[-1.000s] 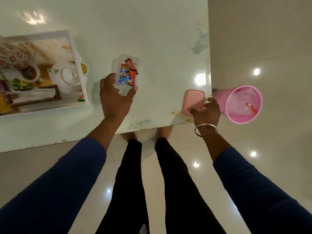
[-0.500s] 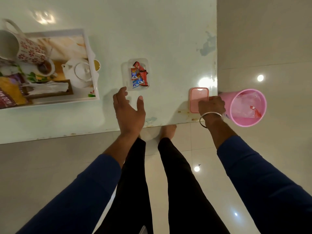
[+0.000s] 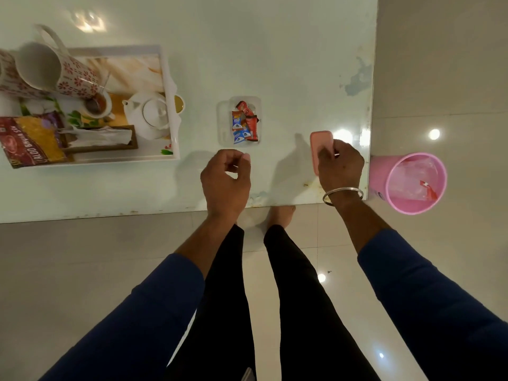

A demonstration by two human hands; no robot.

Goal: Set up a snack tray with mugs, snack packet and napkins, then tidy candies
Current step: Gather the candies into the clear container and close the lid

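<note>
Tray (image 3: 171,111) at left of surface (image 3: 275,50), loaded: mugs (image 3: 55,70), snack packet (image 3: 30,141), napkins (image 3: 101,136), teapot (image 3: 149,114) all in it. Tray stage looks done. Candies (image 3: 244,126) gathered in clear box (image 3: 224,119), mid-surface, box uncovered. Right hand (image 3: 339,166) curled round pink lid (image 3: 320,141), lifted near surface edge. Left hand (image 3: 226,180) loosely curled, holding nothing, just short of box. Pink bin (image 3: 409,182) on floor at right. Left to do, likely: lid onto box.

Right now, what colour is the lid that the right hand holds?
Pink. The head view shows the lid gripped by the right hand.
</note>
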